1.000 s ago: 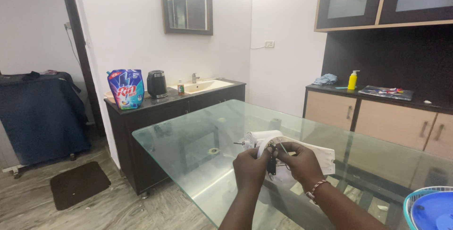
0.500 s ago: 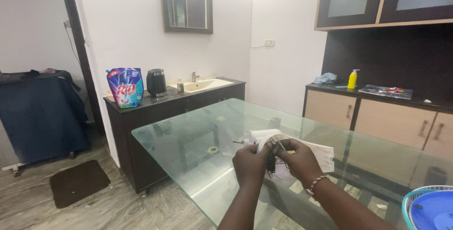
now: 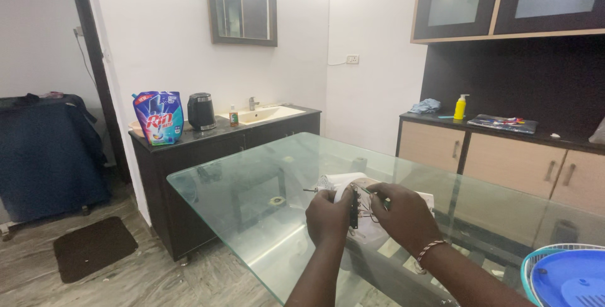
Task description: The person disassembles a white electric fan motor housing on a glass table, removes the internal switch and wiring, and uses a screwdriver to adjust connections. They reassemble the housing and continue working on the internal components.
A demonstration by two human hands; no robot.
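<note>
Both hands (image 3: 368,215) gripping small wired part (image 3: 355,207), over glass table (image 3: 252,187)

Worktop (image 3: 252,206): clear glass, green-tinted at the edge. Part (image 3: 354,207) between the hands: black, with a white housing (image 3: 343,184) behind it. Wrist band (image 3: 427,249): red and white braid. Bottle (image 3: 460,106): yellow. Pouch (image 3: 159,118): blue, red and white. Kettle (image 3: 201,111): black. Basin (image 3: 567,278): blue.

Both forearms extended forward, hands close together. Left hand (image 3: 329,216) curled, fingers closed. Right hand (image 3: 403,216) curled, fingers pinched, thread band at wrist.
</note>
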